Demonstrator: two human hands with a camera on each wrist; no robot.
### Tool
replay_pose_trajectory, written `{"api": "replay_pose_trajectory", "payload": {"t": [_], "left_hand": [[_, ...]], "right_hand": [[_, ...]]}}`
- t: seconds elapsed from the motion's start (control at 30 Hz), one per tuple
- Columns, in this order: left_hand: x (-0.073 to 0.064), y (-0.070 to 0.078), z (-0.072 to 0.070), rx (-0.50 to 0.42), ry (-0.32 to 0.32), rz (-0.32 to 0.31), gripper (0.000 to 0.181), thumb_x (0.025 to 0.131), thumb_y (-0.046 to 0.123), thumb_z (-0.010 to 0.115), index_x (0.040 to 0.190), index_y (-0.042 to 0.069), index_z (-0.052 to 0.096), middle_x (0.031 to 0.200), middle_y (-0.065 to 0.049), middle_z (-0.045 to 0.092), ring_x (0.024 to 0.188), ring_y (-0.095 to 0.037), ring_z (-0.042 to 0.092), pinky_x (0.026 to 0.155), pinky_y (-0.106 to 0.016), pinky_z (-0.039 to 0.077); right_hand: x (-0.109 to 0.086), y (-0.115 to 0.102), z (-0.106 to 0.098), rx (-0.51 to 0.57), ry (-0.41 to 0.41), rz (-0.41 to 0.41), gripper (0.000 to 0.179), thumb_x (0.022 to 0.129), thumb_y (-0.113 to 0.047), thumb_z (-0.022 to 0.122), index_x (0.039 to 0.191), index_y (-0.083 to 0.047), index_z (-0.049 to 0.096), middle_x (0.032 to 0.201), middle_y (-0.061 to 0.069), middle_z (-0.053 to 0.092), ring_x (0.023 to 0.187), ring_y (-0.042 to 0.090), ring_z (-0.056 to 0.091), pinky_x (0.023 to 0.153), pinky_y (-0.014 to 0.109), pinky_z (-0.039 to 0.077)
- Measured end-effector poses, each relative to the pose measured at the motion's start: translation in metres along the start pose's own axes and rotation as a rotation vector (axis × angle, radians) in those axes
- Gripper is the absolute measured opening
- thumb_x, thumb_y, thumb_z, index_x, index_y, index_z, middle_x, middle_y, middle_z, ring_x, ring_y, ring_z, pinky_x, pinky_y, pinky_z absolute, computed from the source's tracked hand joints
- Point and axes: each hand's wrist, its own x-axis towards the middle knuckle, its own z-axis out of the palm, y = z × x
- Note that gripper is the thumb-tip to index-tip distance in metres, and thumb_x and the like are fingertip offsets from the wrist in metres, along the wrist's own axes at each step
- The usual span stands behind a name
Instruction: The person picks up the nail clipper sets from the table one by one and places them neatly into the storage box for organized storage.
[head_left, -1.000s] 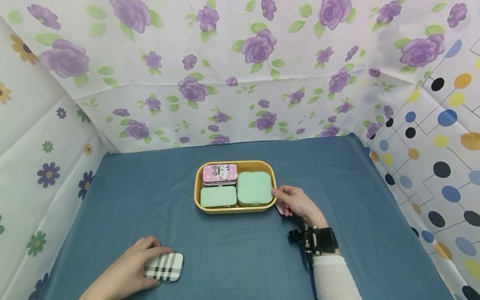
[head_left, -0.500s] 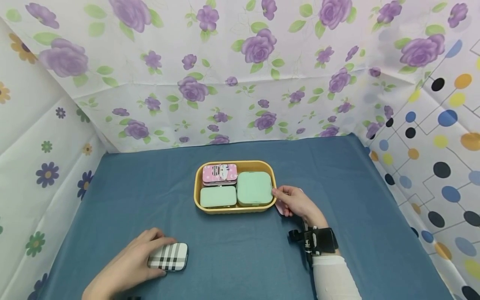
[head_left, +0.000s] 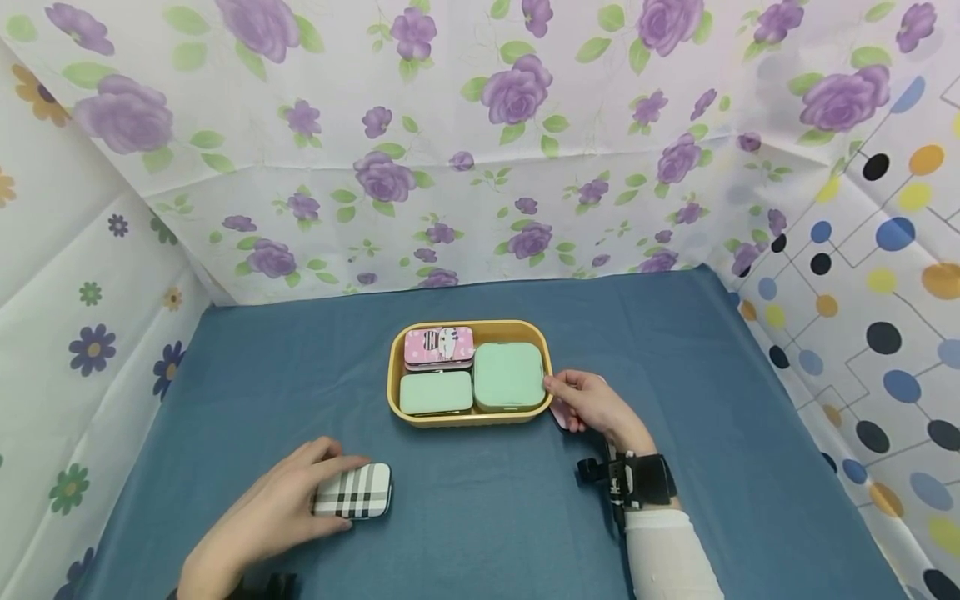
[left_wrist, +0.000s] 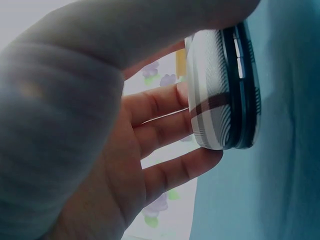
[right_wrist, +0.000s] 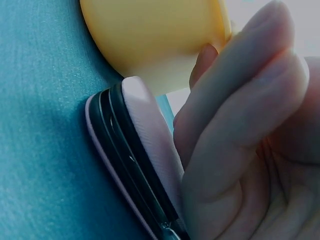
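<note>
A small rounded tin (head_left: 365,492) with a black, grey and white plaid lid is gripped in my left hand (head_left: 273,517), thumb on one edge and fingers on the other. In the left wrist view the plaid tin (left_wrist: 212,95) stands on edge in the picture, its dark seam facing the blue cloth. My right hand (head_left: 596,408) pinches the right rim of a yellow basket (head_left: 468,420) with thumb and forefinger. Under its curled fingers lies a pink tin (right_wrist: 150,130), beside the basket and mostly hidden from the head view.
Inside the basket sit a pink cat-print tin (head_left: 439,346), a flat mint-green tin (head_left: 437,392) and a larger square mint tin (head_left: 509,375). Blue cloth (head_left: 480,517) covers the table. Flowered sheets (head_left: 465,208) hang behind it, patterned ones at both sides.
My left hand has carried the plaid tin forward and to the right, nearer the basket. The right hand and the basket have stayed in place.
</note>
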Motion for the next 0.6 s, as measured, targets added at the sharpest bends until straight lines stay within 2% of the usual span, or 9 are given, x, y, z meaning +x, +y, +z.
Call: {"api": "replay_pose_trajectory", "payload": {"t": [0.3, 0.6], "left_hand": [[0.019, 0.006, -0.003, 0.022, 0.023, 0.051, 0.073, 0.076, 0.032, 0.1, 0.142, 0.032, 0.068, 0.118, 0.012, 0.056, 0.097, -0.006, 0.053, 0.081, -0.036, 0.053], [0.04, 0.015, -0.012, 0.03, 0.019, 0.048, 0.074, 0.078, 0.034, 0.099, 0.145, 0.03, 0.067, 0.123, 0.009, 0.058, 0.1, -0.008, 0.054, 0.083, -0.035, 0.052]], "right_hand": [[-0.001, -0.001, 0.0, -0.009, 0.003, -0.005, 0.048, 0.106, -0.055, 0.063, 0.103, -0.007, 0.07, 0.066, 0.004, 0.057, 0.052, 0.015, 0.055, 0.05, 0.029, 0.048], [-0.001, 0.0, -0.001, 0.002, -0.003, 0.0, 0.05, 0.105, -0.056, 0.064, 0.101, -0.007, 0.068, 0.067, 0.005, 0.058, 0.052, 0.016, 0.055, 0.051, 0.03, 0.049]]}}
